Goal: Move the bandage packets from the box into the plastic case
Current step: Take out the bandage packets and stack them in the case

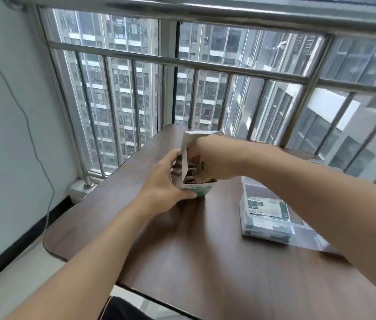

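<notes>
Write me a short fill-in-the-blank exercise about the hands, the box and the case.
1. The left hand grips the ___ to steady it.
2. The right hand reaches into the box from ___.
3. The case lies to the ___ of the box.
4. Both stand on a ___ table.

Missing words: box; above; right; brown

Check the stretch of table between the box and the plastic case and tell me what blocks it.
Nothing visible does. Bare table lies between the box and the plastic case; the right forearm only passes above the case.
</notes>
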`<state>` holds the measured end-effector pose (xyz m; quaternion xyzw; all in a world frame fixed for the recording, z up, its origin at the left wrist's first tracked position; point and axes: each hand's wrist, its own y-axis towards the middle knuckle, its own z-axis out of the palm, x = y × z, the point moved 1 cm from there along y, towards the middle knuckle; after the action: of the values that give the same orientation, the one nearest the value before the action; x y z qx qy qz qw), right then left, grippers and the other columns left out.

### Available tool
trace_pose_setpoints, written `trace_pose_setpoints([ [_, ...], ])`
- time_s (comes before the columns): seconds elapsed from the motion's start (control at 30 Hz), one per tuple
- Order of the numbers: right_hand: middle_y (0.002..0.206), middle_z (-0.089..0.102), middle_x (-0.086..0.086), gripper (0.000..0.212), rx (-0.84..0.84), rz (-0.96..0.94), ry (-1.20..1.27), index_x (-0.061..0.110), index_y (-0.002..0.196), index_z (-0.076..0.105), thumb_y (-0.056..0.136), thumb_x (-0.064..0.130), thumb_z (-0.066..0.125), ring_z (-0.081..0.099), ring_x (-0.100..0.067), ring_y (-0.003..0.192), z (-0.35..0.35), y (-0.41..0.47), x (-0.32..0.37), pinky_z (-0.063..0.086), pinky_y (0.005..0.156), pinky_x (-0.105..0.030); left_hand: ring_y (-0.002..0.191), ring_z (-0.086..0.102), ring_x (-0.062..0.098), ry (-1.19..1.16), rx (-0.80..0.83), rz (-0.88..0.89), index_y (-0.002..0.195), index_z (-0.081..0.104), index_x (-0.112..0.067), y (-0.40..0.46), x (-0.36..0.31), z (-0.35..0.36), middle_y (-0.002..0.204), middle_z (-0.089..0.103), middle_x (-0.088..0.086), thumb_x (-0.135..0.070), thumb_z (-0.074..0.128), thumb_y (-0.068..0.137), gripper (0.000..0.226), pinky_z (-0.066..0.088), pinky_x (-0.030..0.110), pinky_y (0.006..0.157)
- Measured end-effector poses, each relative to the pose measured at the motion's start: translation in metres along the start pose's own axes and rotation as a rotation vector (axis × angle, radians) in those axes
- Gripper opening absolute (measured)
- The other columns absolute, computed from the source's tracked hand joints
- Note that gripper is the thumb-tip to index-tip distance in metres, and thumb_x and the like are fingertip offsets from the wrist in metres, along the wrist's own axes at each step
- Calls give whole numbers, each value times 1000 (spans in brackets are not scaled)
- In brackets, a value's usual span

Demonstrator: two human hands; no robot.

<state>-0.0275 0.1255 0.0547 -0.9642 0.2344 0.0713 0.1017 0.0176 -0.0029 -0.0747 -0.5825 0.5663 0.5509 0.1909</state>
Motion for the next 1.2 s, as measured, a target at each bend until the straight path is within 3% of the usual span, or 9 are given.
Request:
trace_pose_setpoints([
  [0.07,75,52,6,14,-147,-9,29,19,96,63,87,20,73,52,-18,68,5,-5,3,41,55,-27,99,64,24,24,-52,47,119,56,-35,-2,-3,-6,104,69,-6,-24,95,45,84,52,44,94],
  [0.13,78,51,3,19,-285,-36,31,21,86,56,85,16,74,59,-25,77,12,-5,4,51,67,-36,95,66,20,15,-86,62,116,58,-31,-5,-9,-10,100,70,-7,-13,97,49,79,54,40,90],
  [0.2,86,55,-2,19,-331,-44,31,20,88,54,86,19,73,64,-31,85,18,-5,5,55,73,-44,93,67,21,18,-101,65,112,58,-35,-7,-13,-12,98,70,-7,-7,96,52,77,55,41,88],
  [0.4,94,69,-2,10,-370,23,132,22,98,70,88,21,70,63,-27,80,30,4,0,48,65,-34,96,67,25,33,-140,51,105,57,-42,-4,-14,-6,96,69,-4,-10,91,50,72,54,53,87],
  [0.6,85,76,-3,10,-352,-99,376,16,90,82,85,11,75,67,-25,80,25,-7,-15,52,80,-38,100,66,21,8,-90,66,106,58,-42,-5,-19,-4,100,70,-7,-5,92,48,78,53,45,94],
  [0.83,86,63,-4,9,-373,-30,89,17,80,62,89,16,64,60,-32,77,30,-8,-11,52,66,-38,101,66,11,75,-45,76,108,56,-41,-5,-24,2,99,70,-14,-6,93,48,78,52,33,96],
  [1.0,67,36,6,20,-323,31,-15,18,78,45,91,15,60,46,-27,70,32,-14,-4,36,63,-32,86,64,0,184,1,128,109,59,-19,-6,-35,8,92,70,-8,-11,96,53,68,49,13,76],
  [1.1,79,41,2,19,-230,37,29,18,88,43,93,13,61,44,-21,77,39,-9,-8,33,67,-29,84,65,6,245,6,158,110,60,-24,-4,-39,13,92,70,-9,-18,96,54,67,51,21,72],
  [1.2,84,52,-1,16,-195,36,109,16,89,49,90,14,65,54,-22,80,43,-3,-19,36,66,-29,83,61,-7,286,-1,167,107,57,-32,0,-44,16,90,67,-17,-22,97,54,66,43,9,68],
])
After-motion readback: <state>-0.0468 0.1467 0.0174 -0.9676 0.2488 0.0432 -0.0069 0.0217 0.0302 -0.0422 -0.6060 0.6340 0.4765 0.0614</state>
